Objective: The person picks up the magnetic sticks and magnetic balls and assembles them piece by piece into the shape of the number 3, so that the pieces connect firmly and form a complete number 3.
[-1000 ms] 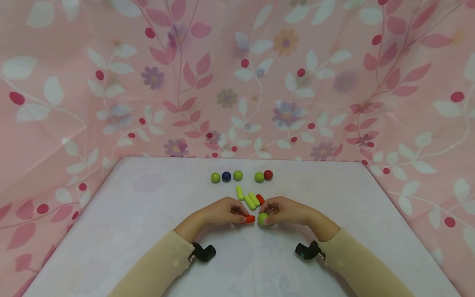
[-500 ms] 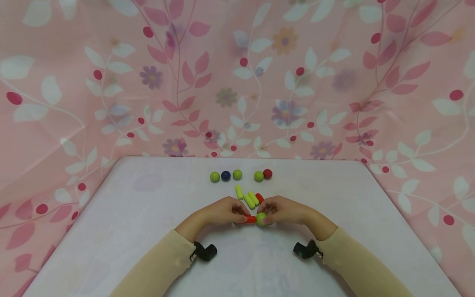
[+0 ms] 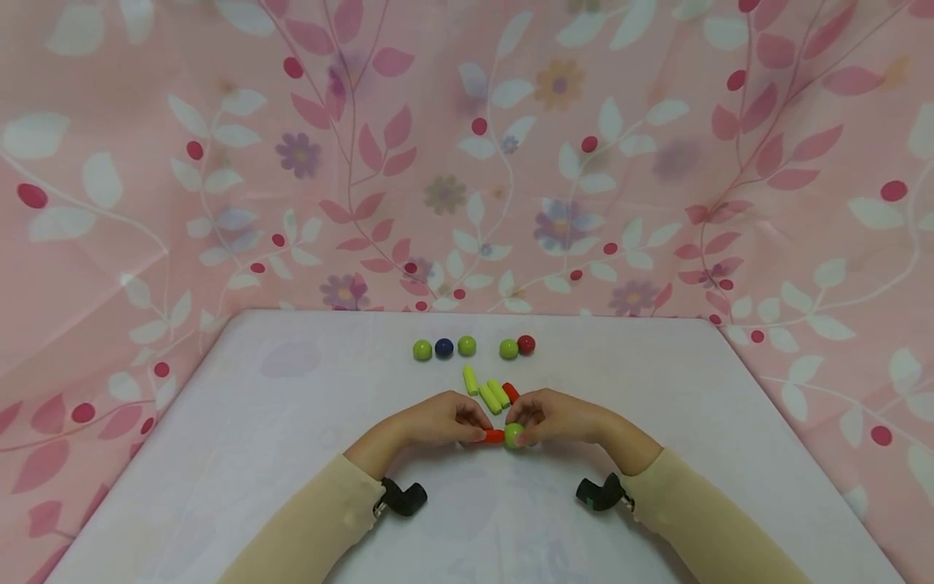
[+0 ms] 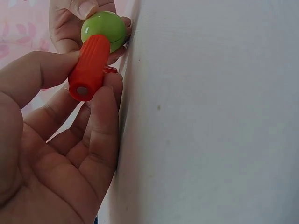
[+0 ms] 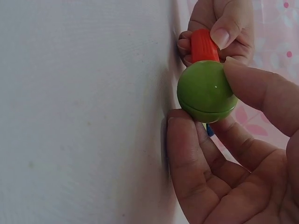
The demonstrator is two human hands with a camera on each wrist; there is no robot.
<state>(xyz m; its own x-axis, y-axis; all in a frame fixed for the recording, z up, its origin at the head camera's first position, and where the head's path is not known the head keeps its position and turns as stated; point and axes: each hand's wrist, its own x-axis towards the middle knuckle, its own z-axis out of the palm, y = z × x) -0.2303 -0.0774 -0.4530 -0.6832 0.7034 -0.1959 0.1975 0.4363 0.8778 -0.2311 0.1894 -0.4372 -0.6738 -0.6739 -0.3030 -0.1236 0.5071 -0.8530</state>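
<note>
My left hand (image 3: pixel 443 418) pinches a red ridged rod (image 4: pixel 88 67) between thumb and fingers; a small grey disc shows in its near end. Opposite it, my right hand (image 3: pixel 560 417) holds a glossy green ball (image 5: pixel 207 91) with a seam round it. The rod's far end meets the ball, and the two line up between my hands, low over the white table. Just beyond the hands lie several yellow-green rods (image 3: pixel 490 398) and one more red rod (image 3: pixel 511 392), partly hidden behind my right fingers.
A row of balls stands farther back: a green ball (image 3: pixel 422 350), a dark blue ball (image 3: pixel 443 348), another green ball (image 3: pixel 467 345), then a third green ball (image 3: pixel 508 349) beside a red ball (image 3: pixel 526 345). The white table (image 3: pixel 219 454) ends at a pink floral cloth (image 3: pixel 452 162).
The gap between the red rod and the green ball has closed; my right hand has come slightly left with the ball. The other rods and balls stay where they were.
</note>
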